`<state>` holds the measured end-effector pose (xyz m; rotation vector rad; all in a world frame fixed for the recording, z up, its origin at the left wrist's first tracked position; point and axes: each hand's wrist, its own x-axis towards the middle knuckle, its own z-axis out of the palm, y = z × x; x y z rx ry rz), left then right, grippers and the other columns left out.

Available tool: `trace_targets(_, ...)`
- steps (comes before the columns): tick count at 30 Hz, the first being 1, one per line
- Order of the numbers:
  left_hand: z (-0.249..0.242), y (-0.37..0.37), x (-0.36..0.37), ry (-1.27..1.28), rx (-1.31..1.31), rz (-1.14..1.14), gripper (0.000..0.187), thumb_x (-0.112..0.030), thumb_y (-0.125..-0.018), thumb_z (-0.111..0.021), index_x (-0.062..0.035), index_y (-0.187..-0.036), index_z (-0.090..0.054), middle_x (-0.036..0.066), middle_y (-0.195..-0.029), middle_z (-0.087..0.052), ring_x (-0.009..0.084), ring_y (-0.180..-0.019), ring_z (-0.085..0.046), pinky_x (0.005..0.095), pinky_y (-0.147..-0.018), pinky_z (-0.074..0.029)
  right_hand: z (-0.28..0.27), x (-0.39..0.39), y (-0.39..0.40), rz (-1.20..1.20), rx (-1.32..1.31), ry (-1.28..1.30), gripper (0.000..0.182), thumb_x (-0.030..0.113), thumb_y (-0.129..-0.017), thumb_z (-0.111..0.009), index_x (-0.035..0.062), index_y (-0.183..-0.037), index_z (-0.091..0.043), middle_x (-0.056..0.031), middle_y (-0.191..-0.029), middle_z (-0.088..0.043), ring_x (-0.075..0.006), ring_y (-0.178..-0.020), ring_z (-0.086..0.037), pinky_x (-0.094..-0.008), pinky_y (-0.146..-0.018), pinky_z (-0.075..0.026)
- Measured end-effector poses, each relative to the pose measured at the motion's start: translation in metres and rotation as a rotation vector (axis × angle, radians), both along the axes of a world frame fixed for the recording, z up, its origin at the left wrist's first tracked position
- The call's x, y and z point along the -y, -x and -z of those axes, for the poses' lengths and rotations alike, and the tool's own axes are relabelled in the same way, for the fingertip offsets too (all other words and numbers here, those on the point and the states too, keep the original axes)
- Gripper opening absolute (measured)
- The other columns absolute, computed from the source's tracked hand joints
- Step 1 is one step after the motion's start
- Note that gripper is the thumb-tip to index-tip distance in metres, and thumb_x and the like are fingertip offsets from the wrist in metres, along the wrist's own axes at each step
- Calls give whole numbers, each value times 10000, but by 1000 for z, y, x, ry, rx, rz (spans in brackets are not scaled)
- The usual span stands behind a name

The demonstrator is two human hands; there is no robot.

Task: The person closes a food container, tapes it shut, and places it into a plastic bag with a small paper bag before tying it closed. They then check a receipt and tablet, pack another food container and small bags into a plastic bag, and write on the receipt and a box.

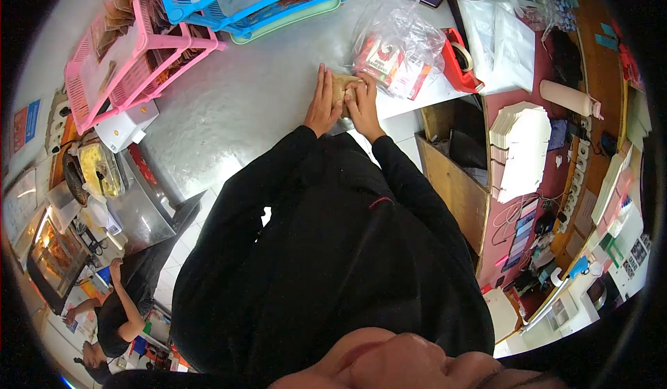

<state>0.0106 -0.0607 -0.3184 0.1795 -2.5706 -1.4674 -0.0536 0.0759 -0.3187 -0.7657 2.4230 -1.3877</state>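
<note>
A small brown paper packet [343, 90] is between my two hands at the near edge of the metal table. My left hand [322, 107] presses along its left side with fingers close together and fairly straight. On the other side, my right hand [363, 107] grips the packet with bent fingers, some lying over its top. What the packet contains cannot be seen. Just beyond my right hand lies a clear plastic bag [389, 59] with red-and-white printed packs in it.
A red tape dispenser [462, 62] stands right of the bag, near white plastic sheets [497, 45]. Blue tiered baskets [257, 3] and a pink rack [142, 62] with brown packets stand on the metal table [201, 104]. Another person [114, 326] is at the lower left.
</note>
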Motion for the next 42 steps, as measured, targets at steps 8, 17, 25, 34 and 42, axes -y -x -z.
trace_targets(8, -6, 1, 1, 170, 81, 67, 670, -208, -889, -452, 22, -1436, -140, 270, -1478, -87, 426, -1341, -222, 435, -1091, -243, -2, 2, 1, -4, -20, -35, 267, 207, -896, -511, 38, -1102, -495, -222, -1311, -339, -408, -1226, -323, -443, -1037, -265)
trace_targets(17, -7, 26, 43, 106, 93, 319, 254, -198, -862, -530, -88, -1090, -514, 165, -1155, -402, 358, -1107, -432, 426, -923, -403, -9, -10, 21, -120, -58, -104, 272, 208, -879, -549, 50, -1097, -513, -192, -1249, -451, -383, -1175, -414, -415, -999, -335)
trace_targets(25, 13, 42, 46, 23, 81, 371, 161, -166, -885, -511, -55, -1000, -485, 159, -1098, -405, 350, -1082, -431, 418, -933, -375, -4, -7, 21, -89, -66, -148, 295, 213, -872, -564, 34, -1101, -515, -194, -1232, -461, -383, -1150, -442, -416, -969, -364)
trace_targets(34, 22, 41, 50, 18, 0, 430, 124, -141, -912, -485, -41, -986, -480, 149, -1090, -394, 329, -1076, -434, 408, -944, -364, -1, -5, 20, -93, -129, -94, 267, 186, -865, -568, 19, -1065, -509, -204, -1176, -480, -396, -1071, -476, -420, -915, -396)
trace_targets(42, 30, 41, 46, -17, -15, 379, 99, -127, -905, -505, -47, -962, -490, 146, -1062, -403, 324, -1047, -441, 397, -918, -378, 0, -4, 22, -137, -67, -58, 200, 135, -864, -563, 16, -1014, -506, -215, -1155, -466, -409, -1037, -468, -428, -914, -385)
